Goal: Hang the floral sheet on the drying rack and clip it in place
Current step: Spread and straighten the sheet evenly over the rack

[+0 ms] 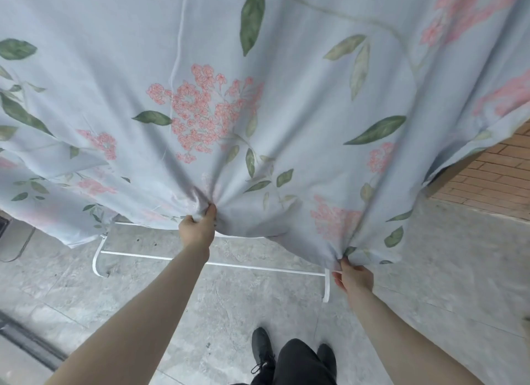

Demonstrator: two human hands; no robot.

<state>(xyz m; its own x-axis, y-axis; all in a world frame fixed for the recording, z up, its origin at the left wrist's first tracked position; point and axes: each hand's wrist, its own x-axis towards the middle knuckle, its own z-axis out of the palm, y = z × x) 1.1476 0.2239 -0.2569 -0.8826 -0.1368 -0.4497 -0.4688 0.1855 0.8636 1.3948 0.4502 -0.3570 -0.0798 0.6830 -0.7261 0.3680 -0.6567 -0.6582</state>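
Spreading the floral sheet over the drying rack.

Draped high across the view, lower edge hanging just above the rack's white base bars. Left hand bunching a fold near the middle, right hand pinching the hem further along, each grip clamped on cloth, likely to tug it flat before clipping. No clips in sight.

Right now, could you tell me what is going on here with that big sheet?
A person is handling a pale blue floral sheet that is spread out in front of them. The left hand grips a bunch of fabric near the lower edge, and the right hand pinches the edge further along. The white base bars of the drying rack show below the sheet on the grey stone floor. No clips are in view.
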